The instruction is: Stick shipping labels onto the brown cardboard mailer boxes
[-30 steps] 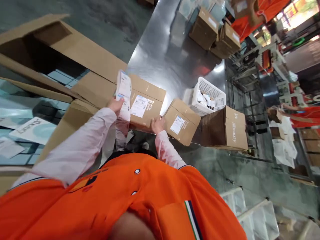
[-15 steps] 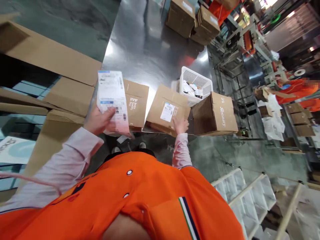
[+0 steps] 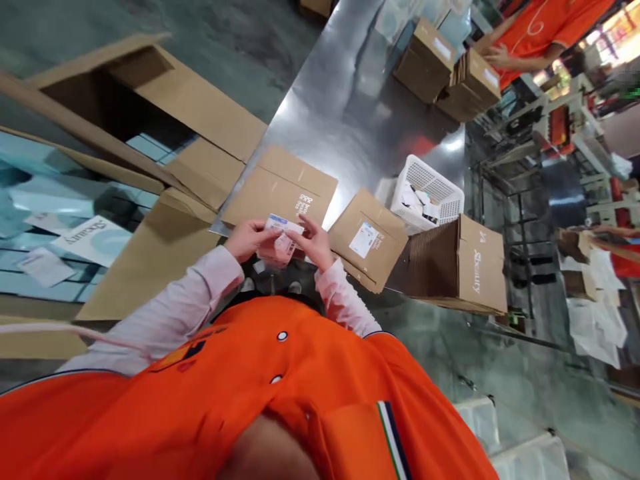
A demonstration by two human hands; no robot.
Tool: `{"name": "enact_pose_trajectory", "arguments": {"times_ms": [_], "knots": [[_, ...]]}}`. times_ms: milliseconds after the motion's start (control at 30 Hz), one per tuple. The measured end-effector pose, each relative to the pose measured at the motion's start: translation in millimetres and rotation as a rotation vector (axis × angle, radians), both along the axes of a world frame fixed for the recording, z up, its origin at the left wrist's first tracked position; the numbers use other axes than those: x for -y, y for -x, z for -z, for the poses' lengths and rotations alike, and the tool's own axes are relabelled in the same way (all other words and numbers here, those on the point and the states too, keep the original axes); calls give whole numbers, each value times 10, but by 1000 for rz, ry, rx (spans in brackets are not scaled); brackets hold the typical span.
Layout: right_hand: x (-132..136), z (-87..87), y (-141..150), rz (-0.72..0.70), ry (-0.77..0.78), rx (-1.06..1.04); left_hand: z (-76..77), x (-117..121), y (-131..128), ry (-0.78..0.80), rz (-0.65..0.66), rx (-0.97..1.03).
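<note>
A sheaf of shipping labels [image 3: 281, 235], white with a blue strip at the top, is held low in front of my body over the table's near edge. My left hand [image 3: 247, 240] grips its left side, thumb on top. From the right, my right hand [image 3: 315, 244] pinches the same labels, its thumb near the left one and some fingers raised. Just beyond lies a flat brown carton [image 3: 280, 183] with white print. To the right, another flat carton [image 3: 383, 250] lies on a small stack and bears a white label [image 3: 363, 240].
On the metal table [image 3: 340, 113] stand a white basket [image 3: 435, 177] with small items and a row of folded cartons [image 3: 480, 267]. Left is a big open box [image 3: 200, 100] with pale blue boxes. A co-worker in orange [image 3: 545, 33] stands by far carton stacks [image 3: 425, 60].
My right hand has left the labelled carton and joined my left hand at the labels. The labels have come lower and closer to me, and the view has shifted left.
</note>
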State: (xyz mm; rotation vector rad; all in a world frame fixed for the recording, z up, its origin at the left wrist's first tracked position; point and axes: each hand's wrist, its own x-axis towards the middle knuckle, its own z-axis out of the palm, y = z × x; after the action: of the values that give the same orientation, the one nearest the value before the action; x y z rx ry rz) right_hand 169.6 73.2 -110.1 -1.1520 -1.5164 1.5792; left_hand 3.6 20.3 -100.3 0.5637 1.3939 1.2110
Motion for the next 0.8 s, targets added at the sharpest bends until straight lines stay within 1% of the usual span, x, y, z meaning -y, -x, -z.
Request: {"name": "enact_pose_trajectory", "arguments": {"times_ms": [67, 100, 167, 233, 267, 333, 400, 433, 500, 567, 633, 667, 733, 767, 800], "knots": [[-142, -69, 38, -81, -79, 85, 67, 46, -50, 6, -11, -64], [-190, -84, 66, -129, -101, 129, 104, 67, -76, 11, -46, -107], [-256, -73, 132, -179, -110, 195, 180, 88, -114, 32, -142, -185], [-336, -14, 211, -185, -113, 243, 258, 76, -118, 69, -180, -180], [-405, 26, 259, -179, -139, 276, 304, 61, -104, 88, -159, -130], [-620, 116, 373, -124, -254, 382, 419, 36, -44, 131, -71, 25], [-911, 215, 503, -39, -386, 523, 572, 52, 42, 180, 1, 163], [-1064, 267, 567, -8, -426, 602, 660, 87, 86, 208, 20, 195], [-1329, 372, 678, 6, -457, 746, 841, 231, 161, 276, 39, 202], [-1495, 468, 758, 6, -469, 877, 994, 467, 206, 326, 46, 184], [-1536, 544, 813, -29, -530, 991, 1083, 746, 230, 347, 36, 168], [-1506, 573, 834, -85, -584, 1039, 1096, 876, 243, 349, 28, 163], [-1343, 616, 859, -269, -689, 1108, 1056, 1056, 298, 366, 27, 161], [-1211, 632, 858, -377, -735, 1119, 1009, 1085, 344, 375, 38, 154], [-1049, 644, 844, -483, -773, 1111, 951, 1065, 404, 372, 41, 112]]}}
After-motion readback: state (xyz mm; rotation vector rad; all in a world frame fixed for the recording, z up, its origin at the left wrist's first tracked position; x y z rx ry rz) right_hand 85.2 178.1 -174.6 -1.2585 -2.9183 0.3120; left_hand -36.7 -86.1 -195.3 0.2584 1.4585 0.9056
